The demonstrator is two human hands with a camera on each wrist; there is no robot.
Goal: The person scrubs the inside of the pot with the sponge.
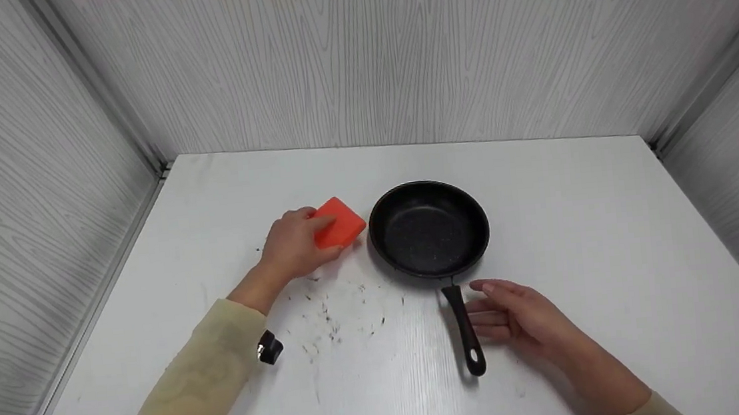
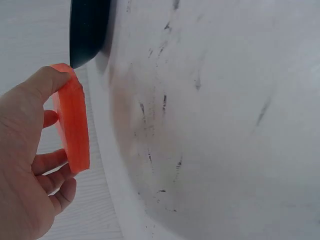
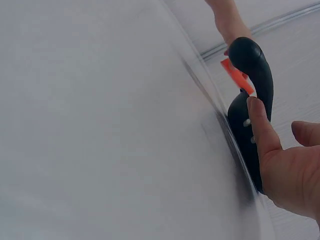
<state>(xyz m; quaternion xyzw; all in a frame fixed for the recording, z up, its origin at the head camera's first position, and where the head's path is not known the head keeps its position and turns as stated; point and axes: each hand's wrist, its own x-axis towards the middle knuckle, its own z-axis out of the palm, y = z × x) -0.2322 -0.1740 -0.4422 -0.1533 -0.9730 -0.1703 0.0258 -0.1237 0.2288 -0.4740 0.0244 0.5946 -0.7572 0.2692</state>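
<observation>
My left hand [image 1: 296,244] pinches an orange sponge [image 1: 341,223] between thumb and fingers, just left of a black frying pan [image 1: 431,235]. In the left wrist view the sponge [image 2: 72,120] is seen edge on, lifted off the table, with the thumb on one end and the fingertips on its far side. The pan sits upright on the table, and its black handle [image 1: 466,333] points toward me. Close to the right of that handle is my right hand [image 1: 529,317], its fingers loosely extended; whether they touch the handle I cannot tell.
Dark smudges and crumbs [image 1: 329,324] are scattered over the white table [image 1: 579,229] left of the handle. Wood-grain panels [image 1: 357,61] enclose the back and both sides. A small black device [image 1: 269,347] shows at the left wrist.
</observation>
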